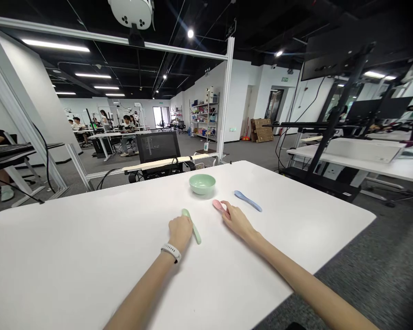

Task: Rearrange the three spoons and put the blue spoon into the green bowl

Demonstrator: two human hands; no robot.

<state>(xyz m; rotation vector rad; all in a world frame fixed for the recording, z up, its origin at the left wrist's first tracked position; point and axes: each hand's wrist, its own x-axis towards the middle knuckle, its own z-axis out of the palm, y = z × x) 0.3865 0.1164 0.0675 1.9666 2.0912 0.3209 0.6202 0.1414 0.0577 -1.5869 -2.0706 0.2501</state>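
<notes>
Three spoons and a bowl lie on a white table [89,256]. My left hand [180,231], with a white watch band on the wrist, is curled closed around the handle of a green spoon [194,231] that rests on the table. My right hand [237,221] lies over the handle of a pink spoon [219,206], fingers pinched on it, with the spoon's bowl poking out to the left. A blue spoon [248,200] lies untouched just right of my right hand. A pale green bowl [202,184] stands behind the spoons.
The table's right edge drops off to grey carpet [382,275]. Behind the table stand a black office chair [157,149] and a metal frame post [225,101]. Other desks with monitors [365,151] are at right. People sit at far desks at back left.
</notes>
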